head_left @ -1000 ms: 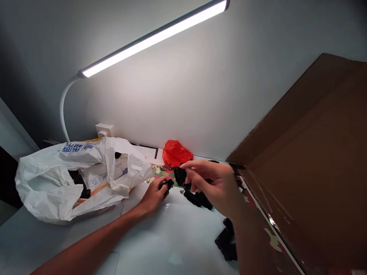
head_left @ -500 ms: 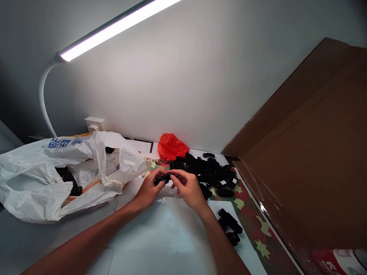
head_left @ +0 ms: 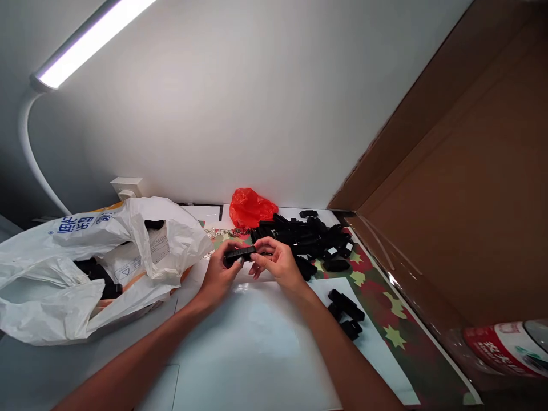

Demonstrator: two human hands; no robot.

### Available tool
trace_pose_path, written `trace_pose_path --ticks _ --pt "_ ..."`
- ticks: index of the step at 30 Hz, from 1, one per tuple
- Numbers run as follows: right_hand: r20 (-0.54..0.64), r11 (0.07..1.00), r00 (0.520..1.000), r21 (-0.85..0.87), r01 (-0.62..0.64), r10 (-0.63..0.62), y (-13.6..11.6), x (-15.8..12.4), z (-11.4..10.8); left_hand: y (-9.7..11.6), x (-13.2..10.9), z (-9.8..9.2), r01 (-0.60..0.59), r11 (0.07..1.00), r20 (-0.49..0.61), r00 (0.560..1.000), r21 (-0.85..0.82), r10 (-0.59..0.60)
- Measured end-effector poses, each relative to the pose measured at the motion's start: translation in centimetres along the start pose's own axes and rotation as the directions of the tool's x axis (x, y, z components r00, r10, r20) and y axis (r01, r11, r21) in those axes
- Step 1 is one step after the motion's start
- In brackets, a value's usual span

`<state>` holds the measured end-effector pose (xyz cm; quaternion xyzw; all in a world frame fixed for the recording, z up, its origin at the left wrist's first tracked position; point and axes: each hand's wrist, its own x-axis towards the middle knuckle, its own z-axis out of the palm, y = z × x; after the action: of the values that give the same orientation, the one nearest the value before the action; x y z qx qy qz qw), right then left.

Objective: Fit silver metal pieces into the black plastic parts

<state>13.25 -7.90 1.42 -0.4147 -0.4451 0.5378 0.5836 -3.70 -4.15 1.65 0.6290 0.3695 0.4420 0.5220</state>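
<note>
Both hands meet over the middle of the table around a small black oblong plastic piece. My left hand grips its left end, with the thumb along the near side. At the right end, the fingertips of my right hand pinch the piece or something small against it; exactly what is hidden. Just behind and right of the hands lies a heap of similar black pieces. Several more black pieces rest on white paper by my right forearm.
A white plastic bag with black items inside stands at left, below a lit lamp. A red plastic bag lies against the wall, small metal bits near it. Cardboard and a red-labelled bottle are at right.
The view has shifted, so the lamp sits further left and more of the bottle shows. The black piece has turned, showing its ridged long side; both hands keep their hold.
</note>
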Motion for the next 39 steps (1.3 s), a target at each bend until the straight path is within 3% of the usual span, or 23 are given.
trace_pose_path --ticks 5,9,19,24,39 --pt "0.003 1.000 1.000 0.016 -0.016 0.016 -0.1 -0.1 0.2 -0.7 0.4 -0.2 0.087 0.994 -0.032 0.995 -0.069 -0.090" --pt "0.007 1.000 1.000 0.010 -0.003 0.003 -0.1 -0.1 0.3 -0.9 0.4 -0.2 0.084 0.993 -0.022 0.996 -0.084 -0.086" --pt "-0.011 0.993 0.993 -0.007 0.121 -0.121 0.3 0.1 0.5 -0.6 0.3 0.1 0.183 0.970 0.141 0.977 -0.162 -0.161" --pt "0.008 0.991 0.992 -0.049 0.122 -0.122 0.9 0.0 0.7 -0.6 0.2 0.1 0.176 0.971 0.192 0.971 -0.161 -0.144" --pt "0.017 0.987 0.991 -0.082 0.137 -0.136 1.4 0.0 0.8 0.4 -0.1 0.4 0.172 0.972 0.196 0.971 -0.160 -0.139"
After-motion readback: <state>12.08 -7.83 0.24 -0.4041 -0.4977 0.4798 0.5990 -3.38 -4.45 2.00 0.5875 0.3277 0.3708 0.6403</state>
